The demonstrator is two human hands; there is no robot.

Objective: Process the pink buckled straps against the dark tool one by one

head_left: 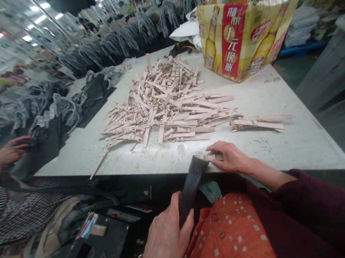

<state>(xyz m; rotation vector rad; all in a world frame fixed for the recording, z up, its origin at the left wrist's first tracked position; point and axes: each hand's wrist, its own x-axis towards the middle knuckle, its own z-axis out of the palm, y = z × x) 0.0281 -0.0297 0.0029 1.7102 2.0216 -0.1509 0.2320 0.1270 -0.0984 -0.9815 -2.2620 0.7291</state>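
Note:
My left hand (169,230) is closed around a long dark strap-like piece (191,188), which rises toward the table's front edge. At its wider upper end, my right hand (227,156) pinches a short beige buckle strap (216,157) over the tabletop. The strap's end touches or lies just behind the dark piece; I cannot tell which. Beyond my hands lies a big heap of beige buckle straps (165,97) with small gold-coloured buckles. A smaller bundle of the same straps (260,123) lies apart, to the right.
A yellow beer carton (239,39) stands at the back right of the pale table (294,152). Dark pieces with plastic-wrapped handles (49,110) are piled at left, where another person's hand (11,150) works. A grey bin (330,76) stands at right.

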